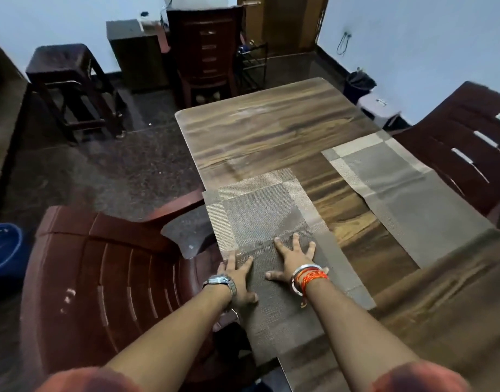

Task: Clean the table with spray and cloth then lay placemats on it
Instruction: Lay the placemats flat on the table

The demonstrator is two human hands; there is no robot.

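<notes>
I have both hands spread flat, gripping nothing: left hand [237,274] and right hand [292,257] press the near placemat [260,210], low centre of frame. It overhangs the table's [257,131] left edge, so pushing leftward could slide it onto the chair [107,267]. A second placemat [396,190] lies right; bare wood is open beyond.
</notes>
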